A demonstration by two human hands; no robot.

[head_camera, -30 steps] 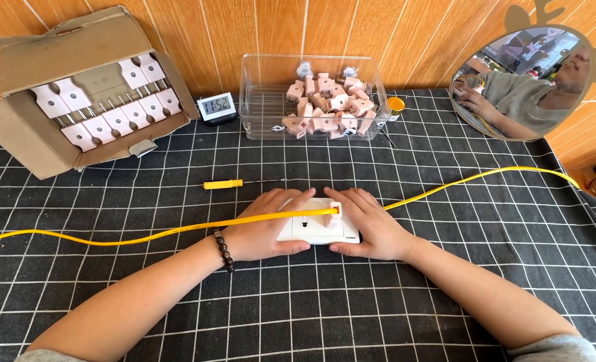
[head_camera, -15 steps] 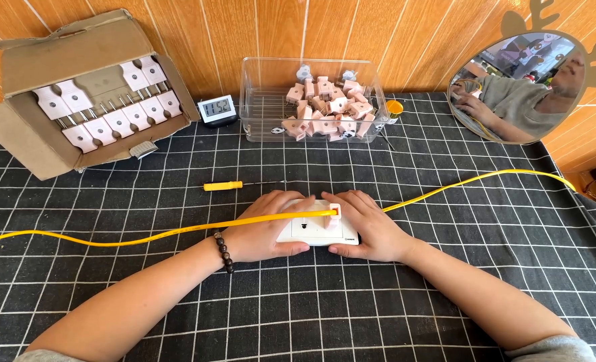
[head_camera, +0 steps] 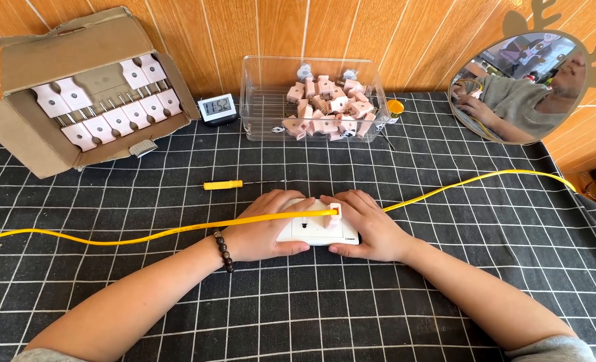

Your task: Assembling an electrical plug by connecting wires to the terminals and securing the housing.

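White rectangular socket plate (head_camera: 317,231) flat on the black checked cloth (head_camera: 445,281), a pink plug (head_camera: 333,214) with yellow cable (head_camera: 144,236) seated on top. Left hand (head_camera: 266,228) and right hand (head_camera: 368,226) clasp its ends, fingers curled around it.

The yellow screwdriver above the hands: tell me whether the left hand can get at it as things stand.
Probably yes. The yellow screwdriver lies alone on the checked cloth, just beyond the left hand, with nothing between them. But that hand now rests on the white socket block and would have to let go first.
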